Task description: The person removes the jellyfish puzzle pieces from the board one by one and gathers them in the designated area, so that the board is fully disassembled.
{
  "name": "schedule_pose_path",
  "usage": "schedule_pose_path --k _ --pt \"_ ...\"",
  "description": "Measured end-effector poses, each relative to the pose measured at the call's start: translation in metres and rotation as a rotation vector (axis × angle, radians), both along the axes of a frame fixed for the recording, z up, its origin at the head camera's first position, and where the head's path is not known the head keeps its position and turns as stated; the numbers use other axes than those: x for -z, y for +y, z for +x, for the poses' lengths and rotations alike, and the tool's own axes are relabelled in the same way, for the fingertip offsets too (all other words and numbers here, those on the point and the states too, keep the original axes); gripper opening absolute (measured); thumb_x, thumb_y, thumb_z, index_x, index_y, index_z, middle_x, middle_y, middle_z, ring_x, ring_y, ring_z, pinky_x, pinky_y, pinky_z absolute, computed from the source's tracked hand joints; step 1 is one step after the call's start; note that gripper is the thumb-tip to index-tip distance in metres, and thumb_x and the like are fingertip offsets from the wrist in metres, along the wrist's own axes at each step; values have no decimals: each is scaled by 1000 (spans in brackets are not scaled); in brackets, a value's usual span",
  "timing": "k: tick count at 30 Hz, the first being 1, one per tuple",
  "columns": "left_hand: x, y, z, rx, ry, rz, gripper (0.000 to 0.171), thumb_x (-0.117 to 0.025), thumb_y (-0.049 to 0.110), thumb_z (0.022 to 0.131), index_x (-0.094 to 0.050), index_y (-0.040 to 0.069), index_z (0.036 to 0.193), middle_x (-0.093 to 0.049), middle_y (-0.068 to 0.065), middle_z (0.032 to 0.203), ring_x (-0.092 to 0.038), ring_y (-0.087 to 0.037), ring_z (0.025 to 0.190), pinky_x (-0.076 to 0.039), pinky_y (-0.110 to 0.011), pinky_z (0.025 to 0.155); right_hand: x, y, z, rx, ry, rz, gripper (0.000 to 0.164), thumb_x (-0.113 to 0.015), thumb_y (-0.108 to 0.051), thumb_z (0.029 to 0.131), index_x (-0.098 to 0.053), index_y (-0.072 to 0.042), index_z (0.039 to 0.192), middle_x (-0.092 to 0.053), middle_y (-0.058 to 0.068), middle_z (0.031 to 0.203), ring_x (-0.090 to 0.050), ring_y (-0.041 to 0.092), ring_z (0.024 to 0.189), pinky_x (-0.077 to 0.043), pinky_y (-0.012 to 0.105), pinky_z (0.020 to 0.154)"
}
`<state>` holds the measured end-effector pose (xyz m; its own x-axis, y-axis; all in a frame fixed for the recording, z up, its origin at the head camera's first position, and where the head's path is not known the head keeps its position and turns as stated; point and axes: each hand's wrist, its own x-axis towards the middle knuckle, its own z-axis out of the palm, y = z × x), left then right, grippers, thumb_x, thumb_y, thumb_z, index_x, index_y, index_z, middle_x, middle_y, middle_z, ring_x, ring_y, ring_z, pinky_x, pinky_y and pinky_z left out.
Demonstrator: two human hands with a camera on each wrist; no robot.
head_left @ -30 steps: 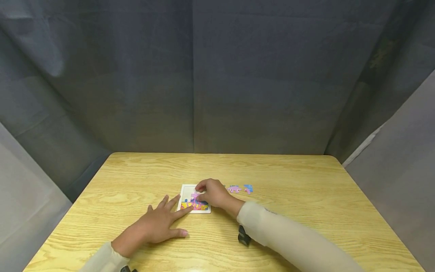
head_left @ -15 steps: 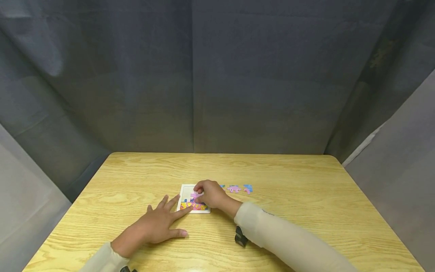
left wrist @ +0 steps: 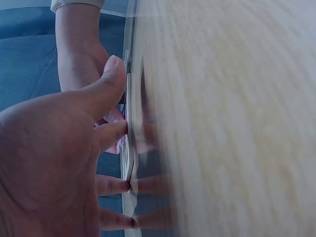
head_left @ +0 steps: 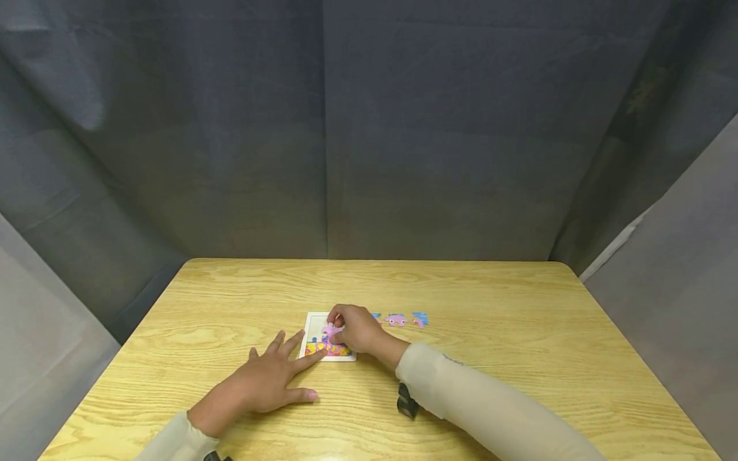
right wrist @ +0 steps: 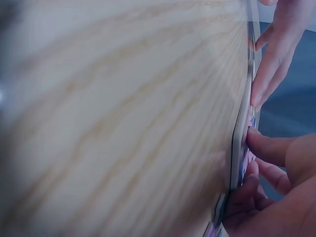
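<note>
A white-framed jigsaw puzzle board [head_left: 316, 322] lies flat near the middle of the table. Yellow, pink and blue pieces [head_left: 337, 350] fill its near side, while its far part shows bare white. My right hand [head_left: 359, 330] pinches a pink puzzle piece [head_left: 331, 330] between thumb and fingers, low over the board; its edges are partly hidden by the fingers. With fingers spread, my left hand [head_left: 266, 381] rests at the board's left side, index fingertip on the near pieces. In the right wrist view, the right thumb [right wrist: 266, 145] touches the board's top.
To the right of the board lie loose pieces: a pink one with eyes [head_left: 396, 319], a blue and pink one [head_left: 420, 319], and another [head_left: 377, 317] partly behind my right hand. Wood-grain table [head_left: 490, 358] surrounds them, with a dark curtain [head_left: 438, 141] behind.
My right hand has shifted slightly left over the board, still pinching at the pink piece, uncovering more of the loose piece beside it. The left hand stays in place.
</note>
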<state>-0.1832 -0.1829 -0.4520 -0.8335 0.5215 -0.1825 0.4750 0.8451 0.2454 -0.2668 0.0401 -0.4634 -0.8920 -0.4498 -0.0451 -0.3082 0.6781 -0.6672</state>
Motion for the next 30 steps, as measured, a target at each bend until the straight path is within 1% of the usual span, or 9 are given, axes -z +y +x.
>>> schedule_pose_path --k 8,15,19,23,25,30 --pt "-1 0 1 -2 3 -3 80 -52 80 88 -39 43 158 -21 -18 170 -20 -57 150 -27 -90 95 -2 1 1 -6 26 23 31 -84 -13 86 -66 -13 112 -65 1 98 -57 13 85 -54 33 84" --pt "0 0 0 -4 -18 1 80 -51 81 89 -39 43 158 -20 -18 171 -18 -57 151 -26 -90 95 -5 2 2 -14 15 -11 34 -84 -9 85 -66 -12 114 -66 2 99 -59 12 85 -56 33 84" --pt "0 0 -1 -3 -16 -1 80 -50 81 88 -38 44 158 -19 -17 171 -18 -57 151 -26 -90 96 -6 2 1 -32 31 -47 28 -79 -3 89 -67 -10 113 -67 4 96 -60 12 81 -57 31 82" --pt "0 0 -1 2 -8 0 80 -51 80 89 -38 43 158 -19 -18 171 -19 -58 150 -26 -90 95 -5 3 -1 -39 50 -84 21 -75 0 92 -68 -8 110 -71 6 94 -64 12 81 -59 30 81" --pt "0 0 -1 4 -7 0 80 -51 80 89 -37 43 159 -18 -18 171 -19 -58 150 -26 -90 95 -4 3 -2 -35 37 -106 20 -74 0 93 -68 -7 110 -72 6 93 -66 13 81 -60 31 80" --pt "-1 1 0 -3 -15 -3 79 -52 79 90 -39 42 158 -20 -18 170 -19 -58 150 -27 -90 95 -2 5 -4 -6 -40 -162 17 -71 -2 96 -69 -9 111 -71 4 88 -67 16 80 -58 30 75"
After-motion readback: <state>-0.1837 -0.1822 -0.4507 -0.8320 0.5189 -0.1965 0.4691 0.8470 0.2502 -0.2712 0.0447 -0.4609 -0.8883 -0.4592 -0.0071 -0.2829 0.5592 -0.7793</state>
